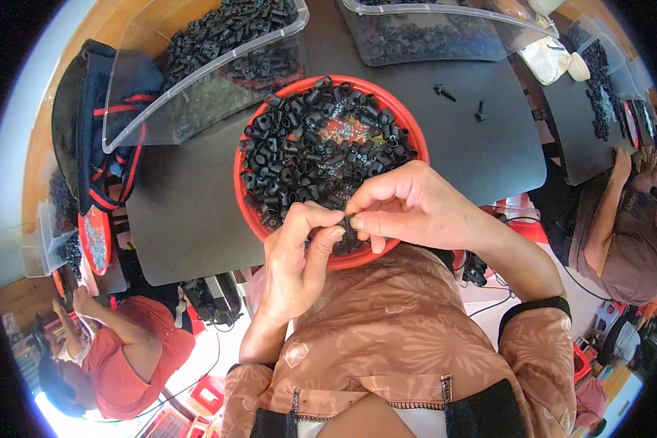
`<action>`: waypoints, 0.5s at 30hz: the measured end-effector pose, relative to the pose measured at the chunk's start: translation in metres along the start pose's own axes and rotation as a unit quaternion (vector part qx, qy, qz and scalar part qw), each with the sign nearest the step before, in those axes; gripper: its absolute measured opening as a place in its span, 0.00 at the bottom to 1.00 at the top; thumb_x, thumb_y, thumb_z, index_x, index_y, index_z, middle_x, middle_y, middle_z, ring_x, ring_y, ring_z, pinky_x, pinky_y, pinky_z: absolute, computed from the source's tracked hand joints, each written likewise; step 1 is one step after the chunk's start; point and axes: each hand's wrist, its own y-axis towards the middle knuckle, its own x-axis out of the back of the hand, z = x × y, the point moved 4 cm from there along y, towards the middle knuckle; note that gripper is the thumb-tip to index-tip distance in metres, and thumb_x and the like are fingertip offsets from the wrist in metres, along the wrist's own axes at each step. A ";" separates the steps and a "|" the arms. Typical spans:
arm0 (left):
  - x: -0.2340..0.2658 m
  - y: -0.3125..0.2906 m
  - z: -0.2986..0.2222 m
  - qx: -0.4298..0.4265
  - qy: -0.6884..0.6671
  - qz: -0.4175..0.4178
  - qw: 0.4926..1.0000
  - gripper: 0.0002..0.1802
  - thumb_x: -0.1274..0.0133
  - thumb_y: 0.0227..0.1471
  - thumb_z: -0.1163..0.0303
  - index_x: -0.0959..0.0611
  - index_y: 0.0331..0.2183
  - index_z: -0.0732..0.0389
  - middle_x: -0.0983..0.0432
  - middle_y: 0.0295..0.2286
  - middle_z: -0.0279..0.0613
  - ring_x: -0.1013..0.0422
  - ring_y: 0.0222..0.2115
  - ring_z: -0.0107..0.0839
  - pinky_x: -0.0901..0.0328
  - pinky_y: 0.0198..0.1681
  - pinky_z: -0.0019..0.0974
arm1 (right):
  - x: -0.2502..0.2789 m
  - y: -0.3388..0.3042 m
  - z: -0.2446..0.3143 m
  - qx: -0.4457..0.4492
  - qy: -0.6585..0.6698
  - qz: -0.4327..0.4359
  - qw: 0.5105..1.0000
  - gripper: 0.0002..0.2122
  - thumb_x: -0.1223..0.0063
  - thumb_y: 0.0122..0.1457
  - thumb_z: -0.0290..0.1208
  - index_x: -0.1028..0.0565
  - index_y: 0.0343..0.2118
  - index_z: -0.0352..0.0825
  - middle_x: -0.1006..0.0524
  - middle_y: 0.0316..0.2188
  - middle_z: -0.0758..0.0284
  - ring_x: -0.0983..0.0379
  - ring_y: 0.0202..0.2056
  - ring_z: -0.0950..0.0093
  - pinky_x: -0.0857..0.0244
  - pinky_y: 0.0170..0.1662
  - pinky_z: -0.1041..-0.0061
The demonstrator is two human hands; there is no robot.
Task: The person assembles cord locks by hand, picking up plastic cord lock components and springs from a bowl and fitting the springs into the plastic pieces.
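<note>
Both my hands meet over the near rim of a round red tray [419, 139]. Inside the tray lie many short black plastic tube-like parts [274, 139], with small silvery metal bits, perhaps springs [337, 169], in the middle. Thumb and forefinger of my left hand [297, 252] come together at one side of a small black plastic part [350, 222]. My right hand [409, 208] pinches the same part from the other side. Fingertips cover most of it, so its exact shape does not show.
Clear plastic bins [197, 120] of black parts stand on the dark table [190, 219] beyond the tray. Two loose black pieces [444, 93] lie at the right. A dark bag [117, 124] with red trim hangs at the left. Co-workers [135, 350] sit on both sides.
</note>
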 end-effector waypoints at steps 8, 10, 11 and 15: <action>-0.006 -0.008 0.010 0.024 -0.035 -0.030 0.999 0.07 0.50 0.51 0.85 0.27 0.34 0.67 0.27 0.27 0.44 0.29 0.27 0.28 0.34 0.32 0.28 | -0.015 -0.006 -0.003 -0.006 -0.020 -0.086 0.996 0.04 0.49 0.58 0.22 0.26 0.31 0.27 0.23 0.25 0.66 0.24 0.25 0.82 0.31 0.28 0.83; -0.008 -0.014 0.014 0.030 -0.121 -0.049 0.991 0.08 0.52 0.52 0.86 0.28 0.35 0.67 0.27 0.29 0.43 0.29 0.28 0.25 0.34 0.33 0.27 | -0.013 -0.005 0.000 0.011 -0.015 -0.084 0.996 0.03 0.48 0.58 0.22 0.26 0.31 0.27 0.22 0.26 0.65 0.24 0.25 0.80 0.31 0.28 0.83; -0.009 -0.015 0.010 0.027 -0.134 -0.035 0.990 0.08 0.52 0.53 0.86 0.29 0.36 0.67 0.27 0.29 0.43 0.30 0.29 0.25 0.34 0.34 0.27 | -0.010 -0.004 0.000 -0.010 0.032 -0.044 0.998 0.04 0.48 0.58 0.23 0.25 0.31 0.27 0.22 0.26 0.65 0.23 0.25 0.80 0.31 0.28 0.84; -0.013 -0.020 0.007 0.023 -0.203 -0.010 0.979 0.08 0.53 0.54 0.84 0.30 0.37 0.66 0.27 0.29 0.42 0.31 0.28 0.22 0.35 0.31 0.25 | -0.004 -0.001 -0.006 -0.036 0.108 0.022 0.993 0.03 0.44 0.56 0.23 0.24 0.30 0.28 0.21 0.25 0.63 0.23 0.23 0.77 0.31 0.27 0.84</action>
